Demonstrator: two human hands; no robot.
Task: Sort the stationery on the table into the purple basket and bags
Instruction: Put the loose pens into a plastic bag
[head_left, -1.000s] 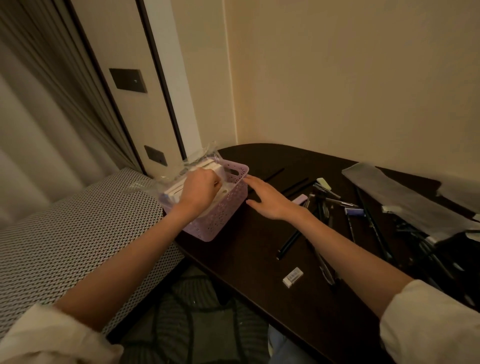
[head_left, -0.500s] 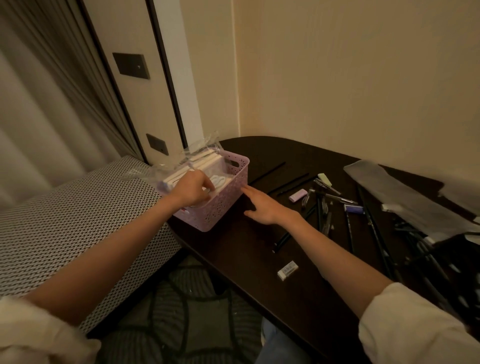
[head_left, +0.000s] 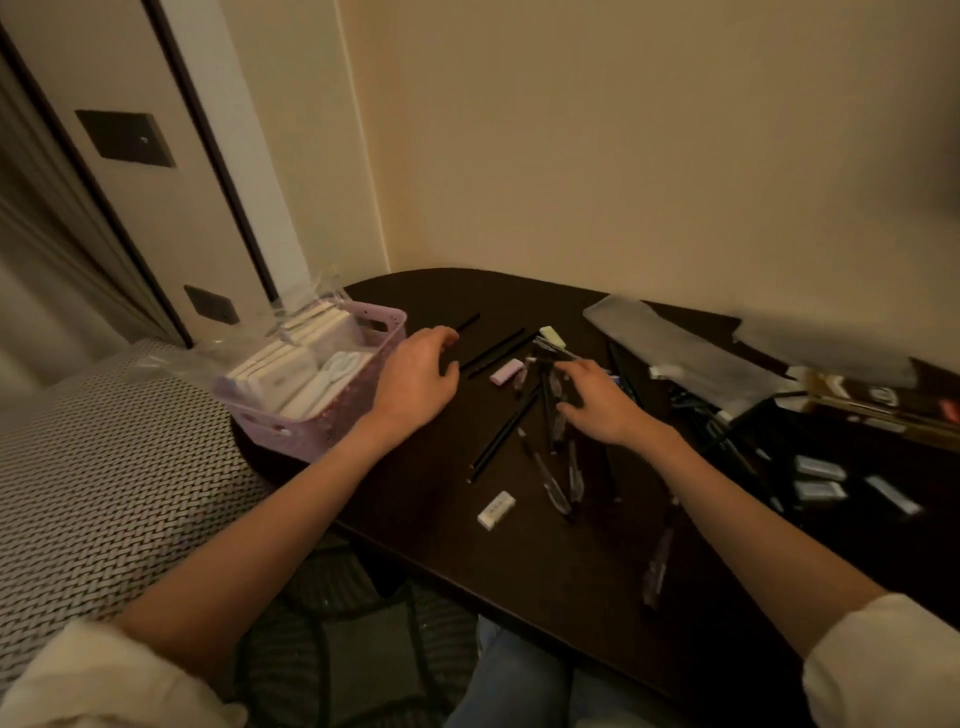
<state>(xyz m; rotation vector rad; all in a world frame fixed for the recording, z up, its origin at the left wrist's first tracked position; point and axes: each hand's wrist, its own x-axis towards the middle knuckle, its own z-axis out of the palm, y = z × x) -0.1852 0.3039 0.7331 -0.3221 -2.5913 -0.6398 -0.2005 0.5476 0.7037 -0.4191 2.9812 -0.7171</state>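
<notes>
The purple basket (head_left: 332, 415) sits at the worktop's (head_left: 447, 545) left end, packed with white boxes, leaving loose pens (head_left: 550, 415) to sort. The left hand (head_left: 415, 384), out of the basket since a second ago, hovers with an empty, loosely spread grip; the right hand (head_left: 602, 400) now reaches over the pens, fingers apart.

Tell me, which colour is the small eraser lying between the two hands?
The eraser is pale purple, like the basket. The head view shows it best.
</notes>
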